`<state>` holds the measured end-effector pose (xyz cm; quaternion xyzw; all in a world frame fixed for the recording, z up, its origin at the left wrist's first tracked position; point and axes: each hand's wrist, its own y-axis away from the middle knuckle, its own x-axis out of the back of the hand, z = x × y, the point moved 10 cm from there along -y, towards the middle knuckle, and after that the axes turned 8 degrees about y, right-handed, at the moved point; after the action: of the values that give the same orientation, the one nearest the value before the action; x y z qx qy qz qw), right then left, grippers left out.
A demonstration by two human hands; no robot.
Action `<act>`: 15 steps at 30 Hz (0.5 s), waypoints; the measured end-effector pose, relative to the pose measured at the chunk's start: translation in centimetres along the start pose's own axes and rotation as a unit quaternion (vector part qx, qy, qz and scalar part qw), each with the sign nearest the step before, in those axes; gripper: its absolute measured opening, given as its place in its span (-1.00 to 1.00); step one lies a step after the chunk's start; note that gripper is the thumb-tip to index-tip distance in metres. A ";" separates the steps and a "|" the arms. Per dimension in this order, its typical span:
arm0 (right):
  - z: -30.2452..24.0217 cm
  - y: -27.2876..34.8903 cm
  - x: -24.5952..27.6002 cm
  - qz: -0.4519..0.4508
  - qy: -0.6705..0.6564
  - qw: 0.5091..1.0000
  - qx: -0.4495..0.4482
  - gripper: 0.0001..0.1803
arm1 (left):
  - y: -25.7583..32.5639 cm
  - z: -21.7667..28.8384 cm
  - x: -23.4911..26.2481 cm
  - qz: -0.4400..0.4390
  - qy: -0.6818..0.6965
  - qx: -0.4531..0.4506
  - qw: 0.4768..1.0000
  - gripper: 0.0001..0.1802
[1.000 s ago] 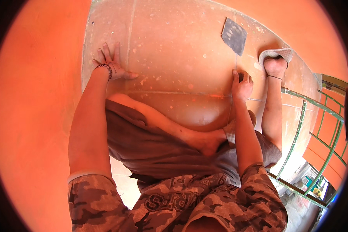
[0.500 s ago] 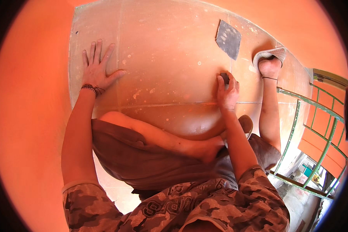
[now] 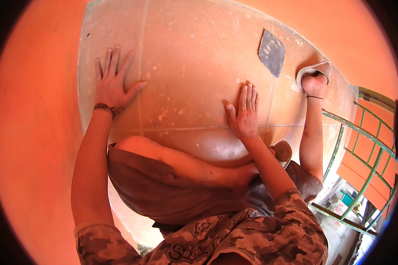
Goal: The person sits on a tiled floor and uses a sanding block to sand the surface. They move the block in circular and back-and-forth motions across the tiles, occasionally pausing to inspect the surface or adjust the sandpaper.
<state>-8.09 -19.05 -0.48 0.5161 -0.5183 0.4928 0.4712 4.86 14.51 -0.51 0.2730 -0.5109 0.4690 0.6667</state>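
Observation:
My left hand (image 3: 112, 86) lies flat on the tiled floor (image 3: 188, 57) at the left, fingers spread, a dark braided bracelet (image 3: 105, 108) round its wrist. Near the middle, my right hand (image 3: 244, 117) rests palm down on the same tiles. Its fingers are stretched out close together and the thumb stands apart. Nothing shows in its fingers; what may lie beneath the palm is hidden. Beyond it to the right is a flat, dark grey, four-sided piece (image 3: 272, 53) with pale smudges on its face.
Orange walls (image 3: 35, 119) rise at the left and far side. My bent left leg (image 3: 185, 163) lies in front of me; my right foot (image 3: 315, 83), in a sandal (image 3: 325, 68), stands at the right. A green metal railing (image 3: 362, 132) borders the right side. Pale specks dot the tiles.
My right hand has moved left and gone from gripping a small dark block to lying flat; that block is out of sight. My left hand stays in place, while the view has shifted slightly.

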 end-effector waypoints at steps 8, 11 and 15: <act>-3.3 -14.9 -1.0 0.040 0.022 0.998 0.037 -0.08 | -0.1 0.1 0.2 0.000 0.012 -0.002 1.000 -0.06; -11.5 -9.9 -1.5 -0.019 -0.075 0.967 0.241 -0.06 | 0.0 0.2 0.0 -0.003 0.024 -0.002 1.000 -0.06; -5.8 -14.7 -1.2 0.000 0.025 0.999 0.049 -0.04 | -0.3 0.2 0.3 0.007 0.029 -0.012 0.999 -0.06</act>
<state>6.56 -12.89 -0.93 0.5257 -0.4820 0.5303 0.4583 5.08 14.37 -0.10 0.2473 -0.4987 0.4751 0.6815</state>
